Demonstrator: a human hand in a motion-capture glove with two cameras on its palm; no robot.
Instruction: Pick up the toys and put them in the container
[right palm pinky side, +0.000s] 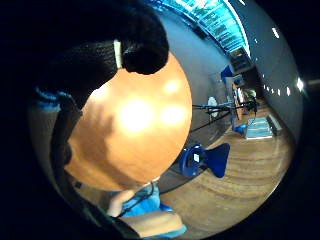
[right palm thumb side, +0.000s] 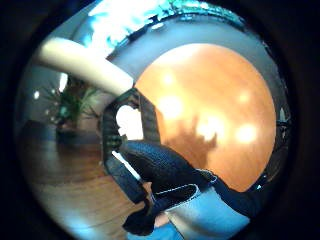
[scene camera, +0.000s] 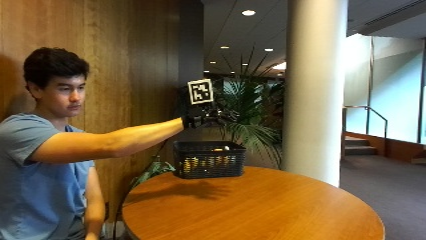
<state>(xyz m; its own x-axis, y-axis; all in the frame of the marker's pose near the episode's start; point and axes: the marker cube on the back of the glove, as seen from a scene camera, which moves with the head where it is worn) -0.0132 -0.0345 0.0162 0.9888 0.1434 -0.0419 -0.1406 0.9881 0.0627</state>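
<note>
A black mesh basket (scene camera: 209, 159) stands at the far left part of the round wooden table (scene camera: 266, 210). Yellowish toys (scene camera: 198, 163) show through its side; I cannot tell them apart. My gloved right hand (scene camera: 203, 120) hovers above the basket on an outstretched arm, apart from the rim. In the thumb side palm view the basket (right palm thumb side: 113, 150) lies just beyond my gloved fingers (right palm thumb side: 165, 167). In the little finger side view the fingers (right palm pinky side: 117, 47) hang loosely curled over the table (right palm pinky side: 135, 135), with nothing between them.
A thick white pillar (scene camera: 313, 90) rises behind the table's right side, and a leafy plant (scene camera: 251, 117) stands behind the basket. A wood-panelled wall is at the left. A blue chair (right palm pinky side: 205, 160) stands on the floor beside the table.
</note>
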